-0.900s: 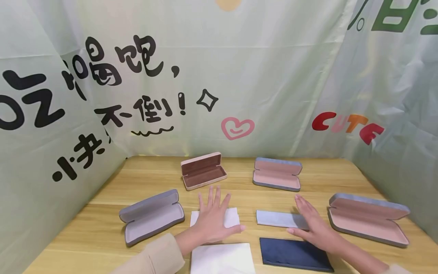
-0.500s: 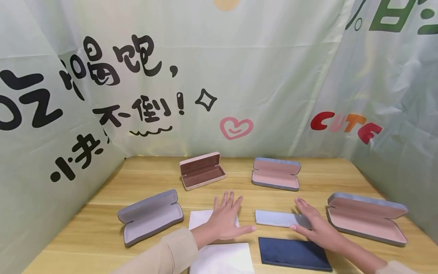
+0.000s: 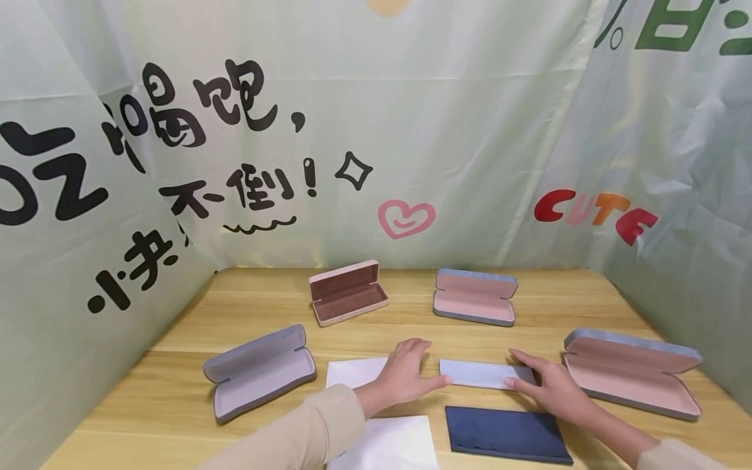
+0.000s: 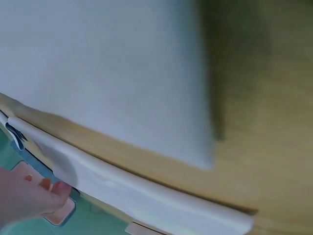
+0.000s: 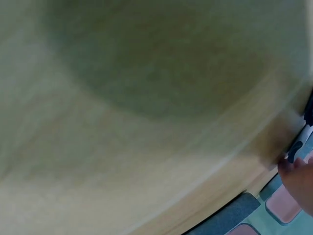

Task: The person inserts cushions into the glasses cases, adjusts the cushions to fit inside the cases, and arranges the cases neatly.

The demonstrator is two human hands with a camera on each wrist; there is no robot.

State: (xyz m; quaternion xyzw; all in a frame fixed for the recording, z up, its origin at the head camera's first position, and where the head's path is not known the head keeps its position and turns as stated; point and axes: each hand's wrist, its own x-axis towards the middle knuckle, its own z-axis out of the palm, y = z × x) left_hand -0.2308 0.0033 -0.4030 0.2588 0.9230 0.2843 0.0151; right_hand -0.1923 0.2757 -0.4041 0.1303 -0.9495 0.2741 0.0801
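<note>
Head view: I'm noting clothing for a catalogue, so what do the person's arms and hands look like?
The left sleeve is long and beige, ending in a wide cuff. The right sleeve, also beige, stops higher, leaving the forearm bare. Neither left hand nor right hand shows gloves or rings.

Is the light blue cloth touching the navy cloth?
Apart: the head view shows a strip of table between the light blue cloth and the navy cloth.
</note>
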